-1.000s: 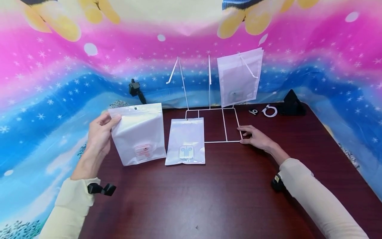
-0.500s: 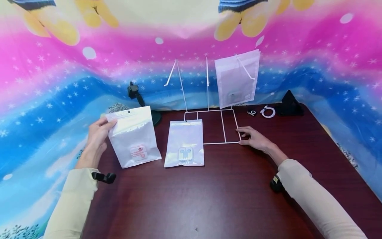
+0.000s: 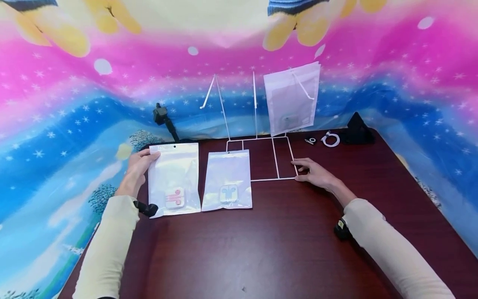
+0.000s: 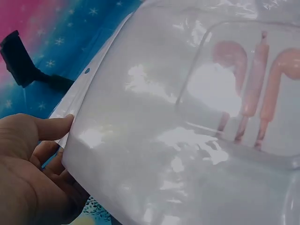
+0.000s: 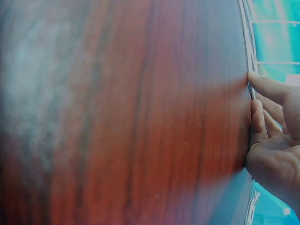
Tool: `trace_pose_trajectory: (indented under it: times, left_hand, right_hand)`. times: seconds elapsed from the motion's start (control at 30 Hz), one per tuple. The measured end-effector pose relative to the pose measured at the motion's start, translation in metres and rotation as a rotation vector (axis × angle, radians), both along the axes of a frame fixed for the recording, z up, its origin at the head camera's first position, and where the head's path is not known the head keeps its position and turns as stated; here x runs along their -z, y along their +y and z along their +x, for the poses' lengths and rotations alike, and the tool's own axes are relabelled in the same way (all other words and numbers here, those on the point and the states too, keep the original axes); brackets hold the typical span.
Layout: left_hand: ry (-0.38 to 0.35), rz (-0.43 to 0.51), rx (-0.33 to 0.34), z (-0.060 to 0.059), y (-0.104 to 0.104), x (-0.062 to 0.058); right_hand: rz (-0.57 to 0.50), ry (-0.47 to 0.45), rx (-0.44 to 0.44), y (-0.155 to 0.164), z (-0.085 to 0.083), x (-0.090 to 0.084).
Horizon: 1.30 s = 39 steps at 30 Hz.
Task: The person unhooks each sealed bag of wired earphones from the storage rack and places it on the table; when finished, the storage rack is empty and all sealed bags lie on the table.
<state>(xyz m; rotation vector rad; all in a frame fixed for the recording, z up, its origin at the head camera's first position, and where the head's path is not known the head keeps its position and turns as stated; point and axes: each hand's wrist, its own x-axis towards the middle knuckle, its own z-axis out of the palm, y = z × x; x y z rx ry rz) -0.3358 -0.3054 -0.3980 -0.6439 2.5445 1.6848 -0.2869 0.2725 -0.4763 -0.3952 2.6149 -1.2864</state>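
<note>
My left hand (image 3: 137,169) pinches the upper left edge of a white zip pouch (image 3: 164,174) holding pink wired earphones (image 4: 255,84) in a clear case. To its right, a similar pouch (image 3: 214,178) with blue earphones (image 3: 228,194) lies across the front left of a white wire display rack (image 3: 275,158). My right hand (image 3: 313,172) holds the rack's base at its front right corner, thumb and fingertips at the wire; the right wrist view shows this hand (image 5: 276,136) low by the tabletop. A third pouch (image 3: 291,95) hangs from the rack's right hook.
Two bare hooks, a left hook (image 3: 208,92) and a middle hook (image 3: 255,91), stick out from the rack. Behind the left pouch stands a black stand (image 3: 164,118). A coiled white cable (image 3: 330,140), small items (image 3: 310,140) and a black object (image 3: 356,131) sit at the back right.
My left hand has lowered the pouch with pink earphones and straightened it beside the other pouch. The right hand stays at the rack's corner.
</note>
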Motion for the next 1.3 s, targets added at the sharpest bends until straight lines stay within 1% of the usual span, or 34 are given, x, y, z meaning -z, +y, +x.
trace_pose_trajectory:
  times: [0.17,0.23,0.4,0.57,0.67,0.77,0.93,1.0,1.07,1.13,1.23,1.3]
  left_hand:
    - [-0.045,0.036,-0.041,-0.009,0.005,0.017]
    - [-0.067,0.041,-0.046,-0.011,0.005,0.024]
    - [-0.124,0.049,-0.011,-0.011,0.001,0.038]
    - [-0.146,0.026,0.017,-0.010,-0.004,0.045]
    - [-0.180,-0.007,0.026,-0.011,-0.006,0.049]
    - [-0.203,-0.042,0.040,-0.010,-0.006,0.051]
    - [-0.175,-0.131,0.088,-0.006,-0.002,0.051]
    - [-0.167,-0.171,0.113,-0.007,-0.004,0.050]
    - [-0.174,-0.203,0.143,-0.010,-0.007,0.049]
    - [-0.183,-0.231,0.161,-0.015,-0.012,0.048]
    - [-0.208,-0.247,0.177,-0.027,-0.018,0.048]
    - [-0.213,-0.252,0.195,-0.031,-0.020,0.044]
  right_hand:
    - [0.003,-0.001,0.009,0.000,-0.001,-0.001]
    - [0.006,-0.003,0.011,0.000,0.000,0.000]
    - [0.009,-0.008,0.018,-0.001,0.001,0.000]
    - [0.017,-0.018,0.030,-0.002,0.001,-0.001]
    - [0.017,-0.021,0.029,-0.003,0.001,-0.001]
    - [0.011,-0.020,0.025,-0.002,0.000,-0.001]
    - [0.010,-0.027,0.028,-0.003,0.000,0.000]
    - [0.009,-0.031,0.025,-0.003,-0.001,0.000]
    - [0.007,-0.040,0.027,-0.003,-0.001,0.000]
    - [0.010,-0.038,0.025,-0.003,-0.002,0.000]
    - [0.010,-0.046,0.034,-0.002,-0.002,0.001]
    - [0.016,-0.040,0.030,-0.002,-0.002,0.001]
